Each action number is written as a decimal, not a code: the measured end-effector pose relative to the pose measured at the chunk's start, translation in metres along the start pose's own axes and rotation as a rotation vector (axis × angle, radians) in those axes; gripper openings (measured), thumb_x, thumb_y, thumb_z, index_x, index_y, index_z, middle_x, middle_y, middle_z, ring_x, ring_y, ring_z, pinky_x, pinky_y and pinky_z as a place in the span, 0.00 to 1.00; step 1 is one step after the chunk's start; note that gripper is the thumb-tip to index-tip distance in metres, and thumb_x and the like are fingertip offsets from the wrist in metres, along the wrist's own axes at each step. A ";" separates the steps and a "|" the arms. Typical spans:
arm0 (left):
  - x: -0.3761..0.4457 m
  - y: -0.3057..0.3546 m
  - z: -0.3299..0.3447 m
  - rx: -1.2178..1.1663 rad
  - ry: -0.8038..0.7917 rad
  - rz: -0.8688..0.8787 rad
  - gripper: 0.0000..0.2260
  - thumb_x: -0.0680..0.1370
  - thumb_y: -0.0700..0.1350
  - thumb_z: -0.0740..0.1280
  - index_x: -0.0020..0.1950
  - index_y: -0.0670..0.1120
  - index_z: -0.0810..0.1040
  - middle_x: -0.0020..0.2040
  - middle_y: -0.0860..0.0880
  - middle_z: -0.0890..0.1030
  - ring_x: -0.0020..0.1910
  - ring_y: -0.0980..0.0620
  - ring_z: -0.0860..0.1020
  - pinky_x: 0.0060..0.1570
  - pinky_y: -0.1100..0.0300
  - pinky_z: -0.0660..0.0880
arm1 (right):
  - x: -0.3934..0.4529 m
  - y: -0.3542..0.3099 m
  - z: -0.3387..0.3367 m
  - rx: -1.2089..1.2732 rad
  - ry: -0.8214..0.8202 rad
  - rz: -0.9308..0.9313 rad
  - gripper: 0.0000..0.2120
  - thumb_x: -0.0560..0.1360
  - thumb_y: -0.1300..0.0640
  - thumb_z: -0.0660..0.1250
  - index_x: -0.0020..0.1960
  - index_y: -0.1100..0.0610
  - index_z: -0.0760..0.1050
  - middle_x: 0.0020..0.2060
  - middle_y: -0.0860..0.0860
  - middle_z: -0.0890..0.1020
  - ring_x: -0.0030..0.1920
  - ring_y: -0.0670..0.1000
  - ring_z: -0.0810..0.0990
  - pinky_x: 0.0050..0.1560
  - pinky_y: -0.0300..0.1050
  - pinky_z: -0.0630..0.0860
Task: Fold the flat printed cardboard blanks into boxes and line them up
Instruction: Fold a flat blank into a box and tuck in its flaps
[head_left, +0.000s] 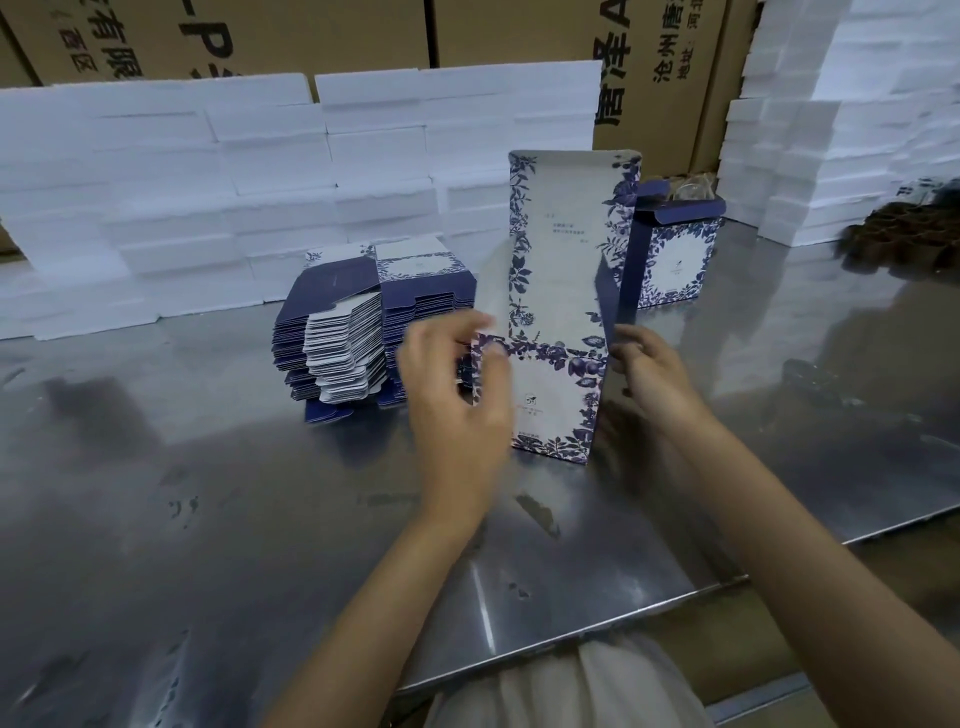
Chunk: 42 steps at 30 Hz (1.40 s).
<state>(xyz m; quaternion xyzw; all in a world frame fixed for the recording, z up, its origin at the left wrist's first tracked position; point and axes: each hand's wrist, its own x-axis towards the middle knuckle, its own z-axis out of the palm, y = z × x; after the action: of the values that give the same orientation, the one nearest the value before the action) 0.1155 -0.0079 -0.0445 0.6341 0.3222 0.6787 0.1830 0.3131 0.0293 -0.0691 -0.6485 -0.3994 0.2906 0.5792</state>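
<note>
A white cardboard blank with blue flower print (561, 291) stands upright on the steel table (208, 519), partly folded, its long lid panel pointing up. My left hand (457, 395) pinches its left edge with thumb and fingers. On the other side, my right hand (649, 369) touches the lower right edge, fingers partly behind the panel. A stack of flat blanks (358, 338) lies just left of my left hand. One folded box (670, 249) with open top flaps stands behind the blank to the right.
White foam slabs (208, 197) are stacked along the back of the table and at the far right (841, 130). Brown shipping cartons (519, 31) stand behind them. A dark blurred mass (904, 234) sits at the right edge. The table's front edge (571, 639) runs near my body.
</note>
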 end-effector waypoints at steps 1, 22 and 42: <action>0.008 -0.003 -0.003 -0.009 0.061 -0.076 0.10 0.78 0.42 0.64 0.58 0.52 0.74 0.55 0.57 0.72 0.59 0.48 0.73 0.60 0.51 0.72 | 0.000 -0.003 0.000 0.025 0.031 -0.011 0.14 0.85 0.55 0.59 0.67 0.54 0.75 0.53 0.46 0.80 0.54 0.46 0.78 0.51 0.37 0.73; 0.065 -0.010 -0.021 0.245 -0.683 -0.605 0.18 0.82 0.54 0.63 0.39 0.43 0.73 0.30 0.49 0.74 0.27 0.52 0.70 0.33 0.62 0.69 | -0.044 -0.016 0.009 0.318 -0.258 -0.141 0.41 0.60 0.50 0.71 0.72 0.33 0.68 0.65 0.43 0.80 0.59 0.47 0.83 0.52 0.46 0.79; 0.090 -0.020 -0.014 0.397 -0.732 -0.504 0.17 0.83 0.52 0.62 0.37 0.47 0.65 0.29 0.50 0.63 0.25 0.53 0.60 0.29 0.60 0.58 | -0.049 -0.024 0.011 0.198 -0.278 -0.154 0.43 0.62 0.48 0.68 0.76 0.34 0.64 0.60 0.36 0.82 0.62 0.49 0.82 0.69 0.60 0.75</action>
<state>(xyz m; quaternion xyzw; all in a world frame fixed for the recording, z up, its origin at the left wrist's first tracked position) 0.0875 0.0631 0.0096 0.7560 0.5035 0.2711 0.3184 0.2748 -0.0068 -0.0509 -0.5092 -0.4936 0.3701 0.6001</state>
